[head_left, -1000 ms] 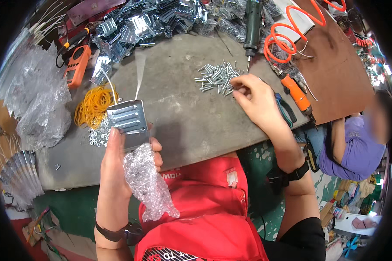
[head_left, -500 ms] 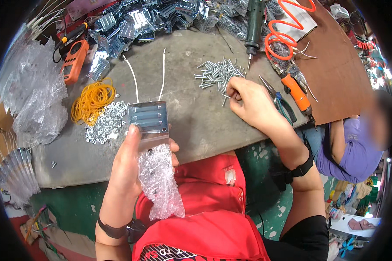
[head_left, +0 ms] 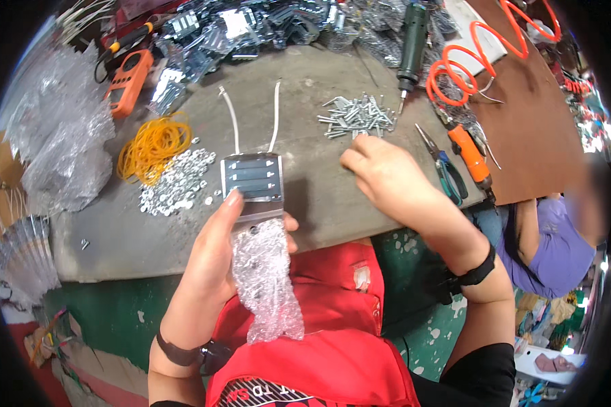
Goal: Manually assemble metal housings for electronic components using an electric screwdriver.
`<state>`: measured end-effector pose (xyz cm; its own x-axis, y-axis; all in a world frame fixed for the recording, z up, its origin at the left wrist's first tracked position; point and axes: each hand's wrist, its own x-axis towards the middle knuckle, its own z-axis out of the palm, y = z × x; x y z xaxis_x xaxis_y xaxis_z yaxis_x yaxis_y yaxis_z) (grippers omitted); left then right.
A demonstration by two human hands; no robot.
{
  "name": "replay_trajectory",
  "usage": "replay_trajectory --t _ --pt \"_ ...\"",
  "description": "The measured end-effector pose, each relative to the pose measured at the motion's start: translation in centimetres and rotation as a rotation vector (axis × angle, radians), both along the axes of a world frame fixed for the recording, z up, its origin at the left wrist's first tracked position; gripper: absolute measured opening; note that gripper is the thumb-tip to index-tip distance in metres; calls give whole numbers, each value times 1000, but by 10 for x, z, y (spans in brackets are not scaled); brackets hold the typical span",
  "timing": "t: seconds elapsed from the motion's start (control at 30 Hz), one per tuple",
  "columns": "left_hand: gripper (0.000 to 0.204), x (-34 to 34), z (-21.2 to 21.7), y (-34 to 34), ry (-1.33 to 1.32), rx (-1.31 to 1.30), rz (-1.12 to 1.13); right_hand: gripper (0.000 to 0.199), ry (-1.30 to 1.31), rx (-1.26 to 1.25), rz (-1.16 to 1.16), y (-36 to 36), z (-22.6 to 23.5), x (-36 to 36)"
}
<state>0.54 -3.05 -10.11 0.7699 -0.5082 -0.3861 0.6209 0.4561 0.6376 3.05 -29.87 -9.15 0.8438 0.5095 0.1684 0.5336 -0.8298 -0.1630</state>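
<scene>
Presently, the scene is reading as follows, from the fingers outward.

Left fingers: the thumb (head_left: pixel 232 201) is pressing on the lower edge of the metal unit (head_left: pixel 252 178); the other fingers are wrapping behind it and are mostly hidden.
Left hand (head_left: pixel 214 264): it is clamping the metal unit together with a strip of bubble wrap (head_left: pixel 268 285), above the near edge of the bench.
Metal unit: it is a flat silver box with dark slots on its face; two white wires (head_left: pixel 236 122) are rising from its top edge toward the far side of the bench.
Bubble wrap: it is hanging from beneath the unit, down over the person's red garment (head_left: pixel 332 339).
Right fingers: they are curling together, tips pointing down at the bench surface; whether they are pinching anything cannot be told.
Right hand (head_left: pixel 385 178): it is hovering just beside the pile of screws (head_left: pixel 357 115), on its near side.
Bench (head_left: pixel 305 197): it is carrying a heap of yellow rubber bands (head_left: pixel 153 144) and a scatter of small silver washers (head_left: pixel 175 183) left of the unit.
Right edge: blue-handled pliers (head_left: pixel 447 171) and an orange-handled tool (head_left: pixel 470 152) are lying beside each other.
Far edge: a green power screwdriver (head_left: pixel 411 41) with a coiled orange hose (head_left: pixel 468 57) is resting beyond the screws.
Far left: an orange meter (head_left: pixel 129 80) is lying near clear plastic bags (head_left: pixel 58 146).
</scene>
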Motion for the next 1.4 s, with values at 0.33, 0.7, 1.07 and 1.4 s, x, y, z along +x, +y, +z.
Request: replay_trajectory --t 0.33,0.7,1.07,1.4 --pt "56 -7 11 -3 -69 95 5 20 37 -6 -144 4 6 6" --pt "57 -10 8 5 -109 72 -9 18 165 263 -304 22 21 0" --pt "61 -10 8 1 -157 79 27 15 -171 709 70 90 30 -29" --pt "41 -13 4 5 -147 22 -13 27 -153 473 164 87 33 -31"
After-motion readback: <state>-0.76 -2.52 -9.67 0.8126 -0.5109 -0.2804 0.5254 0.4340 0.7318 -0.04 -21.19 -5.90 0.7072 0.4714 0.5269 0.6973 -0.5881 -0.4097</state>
